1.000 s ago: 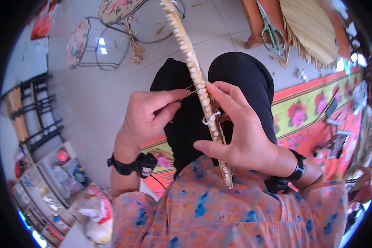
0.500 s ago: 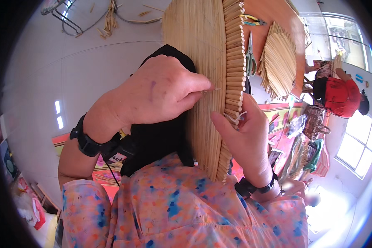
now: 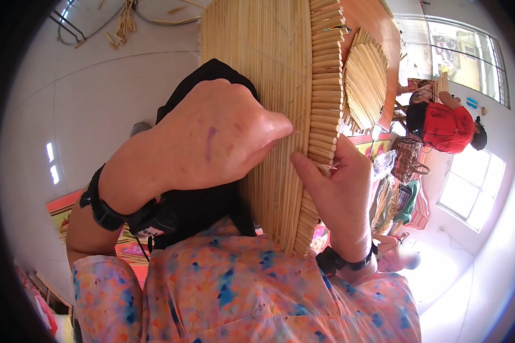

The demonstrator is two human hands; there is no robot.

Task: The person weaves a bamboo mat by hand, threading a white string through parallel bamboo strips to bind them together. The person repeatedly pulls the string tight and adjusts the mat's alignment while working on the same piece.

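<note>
A panel of pale straw-coloured sticks (image 3: pixel 252 48) lies across my lap. Along its right side runs a border of short stick ends (image 3: pixel 326 86). My left hand (image 3: pixel 212 134) is closed in a pinch over the panel; a thin needle-like tip pokes out at its fingertips, the rest hidden by the fingers. Lower down, my right hand (image 3: pixel 340 186) grips the bordered edge, thumb on top and fingers behind it. A bit of white cord (image 3: pixel 326 167) shows between thumb and forefinger there.
A rounded stick piece (image 3: pixel 365 80) lies on the orange-brown table (image 3: pixel 386 40). Loose stick bits (image 3: pixel 123 26) are scattered on the floor at the upper left. A person in red (image 3: pixel 449 127) sits at the right, near a woven basket (image 3: pixel 407 154).
My left hand has turned slightly and come lower on the panel, with less of the needle-like piece showing. The right hand keeps its hold on the edge. The whole view has shifted a little.
</note>
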